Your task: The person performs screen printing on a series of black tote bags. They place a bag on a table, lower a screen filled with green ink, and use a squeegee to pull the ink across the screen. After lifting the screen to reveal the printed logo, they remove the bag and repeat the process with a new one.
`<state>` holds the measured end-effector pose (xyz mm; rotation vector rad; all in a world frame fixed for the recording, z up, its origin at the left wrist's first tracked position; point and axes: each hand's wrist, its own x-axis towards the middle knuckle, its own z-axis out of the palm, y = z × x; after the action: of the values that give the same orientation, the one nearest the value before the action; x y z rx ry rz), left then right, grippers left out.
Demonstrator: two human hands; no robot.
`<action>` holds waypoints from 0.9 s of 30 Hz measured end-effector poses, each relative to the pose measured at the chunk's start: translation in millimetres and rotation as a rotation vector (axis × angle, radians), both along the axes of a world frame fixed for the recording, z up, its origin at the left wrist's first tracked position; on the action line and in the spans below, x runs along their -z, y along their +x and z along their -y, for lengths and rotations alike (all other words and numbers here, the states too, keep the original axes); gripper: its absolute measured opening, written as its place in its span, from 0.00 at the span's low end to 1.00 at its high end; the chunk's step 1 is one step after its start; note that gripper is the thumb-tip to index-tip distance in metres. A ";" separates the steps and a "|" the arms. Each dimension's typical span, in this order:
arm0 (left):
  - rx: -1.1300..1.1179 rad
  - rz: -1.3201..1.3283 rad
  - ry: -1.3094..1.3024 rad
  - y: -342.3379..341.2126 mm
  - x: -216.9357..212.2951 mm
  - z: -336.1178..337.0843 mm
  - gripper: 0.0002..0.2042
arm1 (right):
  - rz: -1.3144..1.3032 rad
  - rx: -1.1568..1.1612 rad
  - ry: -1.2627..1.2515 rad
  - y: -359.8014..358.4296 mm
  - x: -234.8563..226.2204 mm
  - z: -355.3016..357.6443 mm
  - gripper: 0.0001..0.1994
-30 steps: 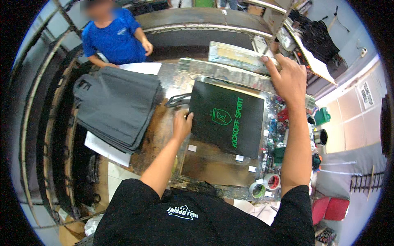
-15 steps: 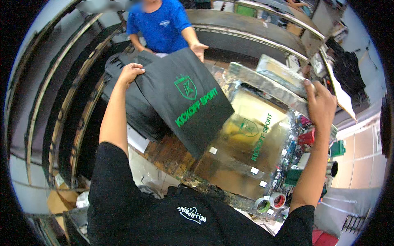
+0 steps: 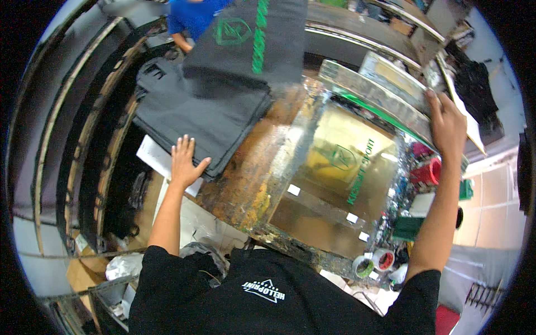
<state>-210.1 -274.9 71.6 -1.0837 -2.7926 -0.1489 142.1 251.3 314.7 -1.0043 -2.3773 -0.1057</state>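
Left hand [image 3: 185,167]: fingers spread, gripping nothing, at near edge of dark bag stack [image 3: 206,114], table's [image 3: 237,198] left side. Right hand [image 3: 448,123]: fingers curled by raised grey frame [image 3: 375,96], grip unclear. Printed bag [image 3: 282,47] above stack's far edge.

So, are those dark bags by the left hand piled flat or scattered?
Piled flat: the dark bags lie in one stack, layered edges showing, the left hand spread at its near edge.

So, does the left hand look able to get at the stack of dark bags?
Probably yes: the left hand is open at the near edge of the stack of dark bags, and nothing seems to block it there; the printed bag overlaps only the far end.
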 end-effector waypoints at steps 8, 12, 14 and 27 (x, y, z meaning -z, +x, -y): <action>-0.049 -0.001 -0.054 -7.1 8.5 4.4 0.27 | 0.008 -0.020 0.039 -3.3 4.3 12.6 0.38; -0.098 0.063 -0.019 -33.9 0.1 1.4 0.23 | 0.015 -0.025 0.087 3.3 10.3 13.0 0.38; -0.056 0.118 0.032 -42.9 -37.4 -15.9 0.20 | 0.001 -0.010 0.122 3.3 13.0 18.8 0.38; 0.357 0.542 -0.340 233.0 46.5 -215.8 0.51 | -0.056 -0.032 0.185 0.8 15.7 10.3 0.39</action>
<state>22.9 -59.1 25.1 -1.8707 -3.1259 0.0010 142.9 241.0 298.9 -0.8705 -2.2842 -0.2764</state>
